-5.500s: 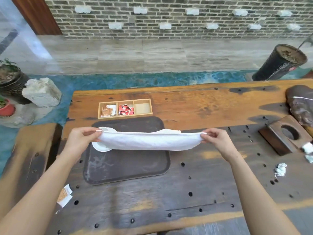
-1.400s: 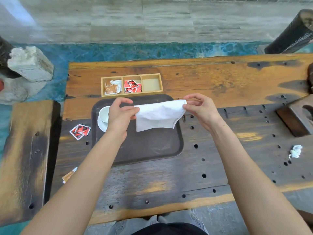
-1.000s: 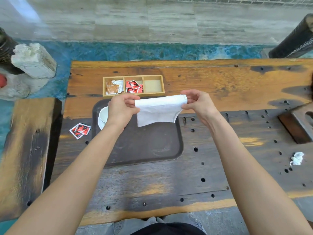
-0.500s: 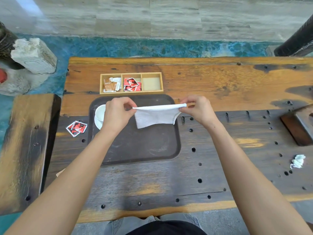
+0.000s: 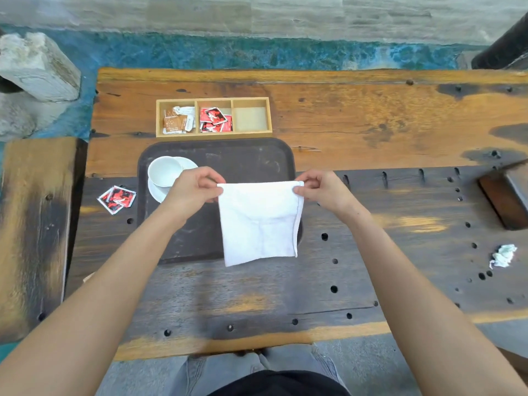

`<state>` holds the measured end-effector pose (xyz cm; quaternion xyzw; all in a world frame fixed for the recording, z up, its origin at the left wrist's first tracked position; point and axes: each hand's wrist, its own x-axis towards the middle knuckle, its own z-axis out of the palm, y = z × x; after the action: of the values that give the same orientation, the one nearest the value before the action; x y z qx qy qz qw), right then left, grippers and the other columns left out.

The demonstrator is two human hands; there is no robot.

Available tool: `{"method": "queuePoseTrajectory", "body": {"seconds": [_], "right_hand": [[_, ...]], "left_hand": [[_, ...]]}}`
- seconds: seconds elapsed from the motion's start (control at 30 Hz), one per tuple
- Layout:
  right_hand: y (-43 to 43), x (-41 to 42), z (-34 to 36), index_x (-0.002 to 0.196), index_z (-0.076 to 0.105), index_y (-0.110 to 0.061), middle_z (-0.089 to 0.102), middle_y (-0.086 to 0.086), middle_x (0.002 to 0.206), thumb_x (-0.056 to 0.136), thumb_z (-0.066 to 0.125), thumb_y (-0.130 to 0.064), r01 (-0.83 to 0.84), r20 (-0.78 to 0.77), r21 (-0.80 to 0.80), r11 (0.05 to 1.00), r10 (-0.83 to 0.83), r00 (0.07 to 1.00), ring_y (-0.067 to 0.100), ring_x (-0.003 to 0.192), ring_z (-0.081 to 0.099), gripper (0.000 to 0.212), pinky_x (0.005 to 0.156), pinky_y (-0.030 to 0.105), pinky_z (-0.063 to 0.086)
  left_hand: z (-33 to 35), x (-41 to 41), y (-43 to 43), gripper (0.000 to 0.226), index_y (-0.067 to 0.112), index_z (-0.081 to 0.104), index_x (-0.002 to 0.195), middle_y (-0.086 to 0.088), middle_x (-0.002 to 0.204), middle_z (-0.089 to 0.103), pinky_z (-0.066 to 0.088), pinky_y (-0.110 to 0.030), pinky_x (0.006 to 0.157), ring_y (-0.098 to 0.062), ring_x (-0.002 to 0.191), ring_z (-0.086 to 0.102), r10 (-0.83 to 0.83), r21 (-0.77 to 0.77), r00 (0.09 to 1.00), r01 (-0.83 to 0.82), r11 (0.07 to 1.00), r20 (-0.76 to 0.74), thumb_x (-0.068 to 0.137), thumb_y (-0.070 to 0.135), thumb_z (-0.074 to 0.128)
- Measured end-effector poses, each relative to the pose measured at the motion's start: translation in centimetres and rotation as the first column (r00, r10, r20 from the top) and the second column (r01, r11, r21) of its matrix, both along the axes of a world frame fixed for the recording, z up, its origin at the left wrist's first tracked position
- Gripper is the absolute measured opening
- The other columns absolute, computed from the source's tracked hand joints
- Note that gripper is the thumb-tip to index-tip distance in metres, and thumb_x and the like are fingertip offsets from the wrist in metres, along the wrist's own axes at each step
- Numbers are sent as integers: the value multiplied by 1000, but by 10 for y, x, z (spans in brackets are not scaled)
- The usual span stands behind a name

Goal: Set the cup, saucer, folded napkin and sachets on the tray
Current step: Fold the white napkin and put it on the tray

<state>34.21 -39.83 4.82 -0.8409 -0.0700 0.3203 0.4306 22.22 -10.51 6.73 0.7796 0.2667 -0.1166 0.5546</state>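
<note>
Napkin update: the white cloth napkin (image 5: 258, 222) now hangs as a near-square panel, against the long strip it was a few seconds back and the shallower, edge-on fold half a second ago. So the folding looks nearly done; I'd guess one more fold or straight to laying it down.

Grip: left hand (image 5: 194, 188) pinches the top-left corner between thumb and fingers, right hand (image 5: 321, 188) pinches the top-right corner the same way. Napkin is held in the air over the tray's 4 o'clock area, lower edge overhanging the tray rim.

Dark brown rectangular plastic tray (image 5: 251, 155): white ceramic cup (image 5: 165, 170) already sits on the white saucer (image 5: 160, 190) at the tray's 9 o'clock. Centre and right of tray are bare, so there's room for the napkin.

Sachets not yet on the tray. Wooden three-compartment box (image 5: 213, 117) at the tray's 12 o'clock: brown and white sachets left, red sachets (image 5: 215, 119) middle, right compartment empty. Loose red sachets (image 5: 116, 198) lie on the worn wooden table (image 5: 371, 124) at the tray's 9 o'clock, just beside the rim.

Crumpled white paper scrap (image 5: 503, 255) at 3 o'clock, well apart. Nothing blocks the drop zone.
</note>
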Motion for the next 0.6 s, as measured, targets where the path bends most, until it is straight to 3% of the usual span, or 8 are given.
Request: {"method": "queuePoseTrajectory", "body": {"seconds": [0.07, 0.13, 0.23, 0.33, 0.4, 0.5, 0.6], "right_hand": [[10, 6, -21, 105, 75, -16, 60, -6, 64, 90, 78, -21, 37, -11, -48, 998, -37, 999, 11, 75, 65, 16, 88, 44, 61], [19, 13, -39, 111, 74, -15, 60, -4, 72, 91, 75, -21, 53, 22, -100, 994, -51, 998, 17, 84, 65, 20, 96, 48, 58], [30, 24, -61, 129, 64, -20, 65, -5, 95, 93, 70, -19, 80, 99, -124, 989, -68, 993, 19, 105, 66, 37, 99, 34, 52], [32, 32, -76, 141, 53, -20, 62, -7, 110, 94, 67, -22, 129, 76, -175, 976, -117, 990, 14, 106, 62, 49, 95, 31, 50], [26, 26, -83, 130, 59, -16, 63, -5, 102, 94, 65, -20, 151, 62, -272, 950, -139, 988, 18, 103, 62, 37, 93, 35, 53], [15, -1, -94, 102, 65, -13, 70, 2, 95, 93, 59, -18, 136, 24, -379, 915, -137, 990, 27, 99, 69, 12, 85, 35, 57], [10, -38, -101, 93, 65, -11, 74, 13, 90, 91, 57, -17, 112, -49, -403, 908, -144, 988, 34, 86, 74, 10, 82, 48, 63]], "left_hand": [[-19, 12, -2, 14, 10, 73, 100, -9, 84, 75, 62, -34, 82, -21, 83, 71, 59, 8, 997, -59, 998, -48, 90, 1, 71], [-36, 25, -2, 16, 9, 72, 103, -11, 88, 72, 60, -32, 77, -23, 86, 69, 114, 11, 991, -114, 993, -66, 89, 1, 70], [-61, 44, -1, 29, 11, 68, 115, -9, 98, 68, 57, -39, 87, -22, 93, 64, 197, -24, 977, -200, 980, -78, 88, 1, 69], [-83, 48, -3, 44, 16, 59, 128, -2, 102, 64, 54, -43, 91, -22, 95, 61, 239, 21, 955, -239, 971, -173, 87, 10, 72], [-96, 34, -9, 43, 12, 57, 125, -4, 92, 62, 57, -46, 85, -25, 84, 59, 246, 58, 927, -239, 969, -283, 84, 9, 72], [-110, 4, -24, 31, 7, 59, 110, -12, 96, 67, 60, -46, 81, -31, 80, 66, 210, 132, 887, -170, 977, -412, 82, 11, 71], [-121, -17, -38, 25, 2, 63, 104, -19, 92, 73, 64, -47, 78, -32, 73, 71, 216, 114, 857, -184, 976, -469, 83, 11, 72]]}}
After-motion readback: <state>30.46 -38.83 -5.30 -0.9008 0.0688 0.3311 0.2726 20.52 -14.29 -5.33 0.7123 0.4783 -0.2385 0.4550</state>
